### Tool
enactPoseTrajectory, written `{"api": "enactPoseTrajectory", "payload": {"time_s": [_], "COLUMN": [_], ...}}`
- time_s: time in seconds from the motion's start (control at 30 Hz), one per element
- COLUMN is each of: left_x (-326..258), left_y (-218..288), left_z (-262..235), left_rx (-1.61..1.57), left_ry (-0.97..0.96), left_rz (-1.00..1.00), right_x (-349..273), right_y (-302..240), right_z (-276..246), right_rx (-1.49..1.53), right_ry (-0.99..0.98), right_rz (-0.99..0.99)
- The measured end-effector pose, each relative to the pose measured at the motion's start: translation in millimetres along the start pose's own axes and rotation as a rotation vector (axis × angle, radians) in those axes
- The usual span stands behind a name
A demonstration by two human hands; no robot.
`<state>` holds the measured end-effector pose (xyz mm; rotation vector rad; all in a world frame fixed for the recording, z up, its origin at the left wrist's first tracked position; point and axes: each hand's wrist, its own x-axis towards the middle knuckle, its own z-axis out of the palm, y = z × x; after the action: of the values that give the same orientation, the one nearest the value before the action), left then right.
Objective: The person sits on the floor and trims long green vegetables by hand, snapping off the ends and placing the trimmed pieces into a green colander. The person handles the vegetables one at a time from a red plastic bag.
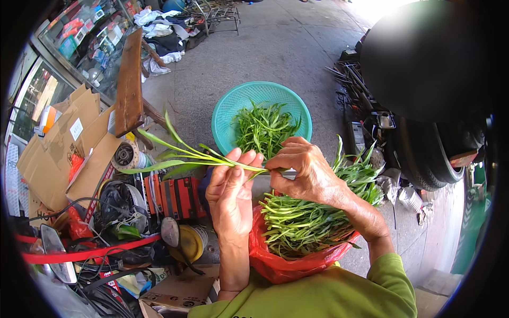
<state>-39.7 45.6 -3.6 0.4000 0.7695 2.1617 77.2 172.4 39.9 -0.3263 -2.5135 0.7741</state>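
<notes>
A leafy green stem, water spinach by its look [199, 155], lies across both my hands, its long narrow leaves pointing left. My left hand [231, 196] holds it between thumb and fingers. At its cut end, my right hand [305, 168] pinches the stalk with thumb and forefinger. Beyond my hands stands a turquoise plastic basket [225, 130] with a heap of picked leaves [265, 127] in it. Below my right forearm, a big bundle of the same greens [302, 222] sits in a red plastic bag [273, 267] close to my body.
A wooden bench [130, 85] and an opened cardboard box [58, 153] stand at the left. Nearer lie a red-and-black case [177, 196], a yellow spool [192, 241], cables and a mirror [57, 254]. Tyres [419, 153] and metal rods [352, 79] fill the right side.
</notes>
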Motion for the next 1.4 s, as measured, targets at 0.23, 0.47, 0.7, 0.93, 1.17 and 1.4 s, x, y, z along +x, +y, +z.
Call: {"api": "enactPoseTrajectory", "payload": {"time_s": [0.23, 0.47, 0.7, 0.93, 1.17, 1.4], "left_x": [-8.5, -1.4, -2.7, -4.9, -9.0, -12.6], "left_y": [-9.7, -4.1, -10.5, -15.5, -21.1, -22.1], "left_z": [17.3, 5.2, 4.1, 7.2, 13.3, 14.7], "left_rx": [-0.335, -0.288, -0.196, -0.056, 0.168, 0.294], "left_ry": [-0.099, -0.145, -0.173, -0.147, -0.051, -0.084], "left_rz": [-0.145, -0.164, -0.19, -0.18, -0.166, -0.146], "right_x": [-24.8, -77.1, -202.5, -355.6, -391.5, -309.9], "right_y": [4.7, 23.0, 40.2, 85.7, 80.5, 51.4], "right_z": [-3.2, -68.3, -81.6, -58.3, 3.5, -57.5], "right_rx": [0.08, 0.57, -0.111, -0.348, -0.342, -0.55], "right_ry": [0.31, 0.838, 1.149, 0.865, 0.255, 0.91], "right_rz": [-0.029, 0.361, 0.686, 1.238, 1.518, 1.122]}}
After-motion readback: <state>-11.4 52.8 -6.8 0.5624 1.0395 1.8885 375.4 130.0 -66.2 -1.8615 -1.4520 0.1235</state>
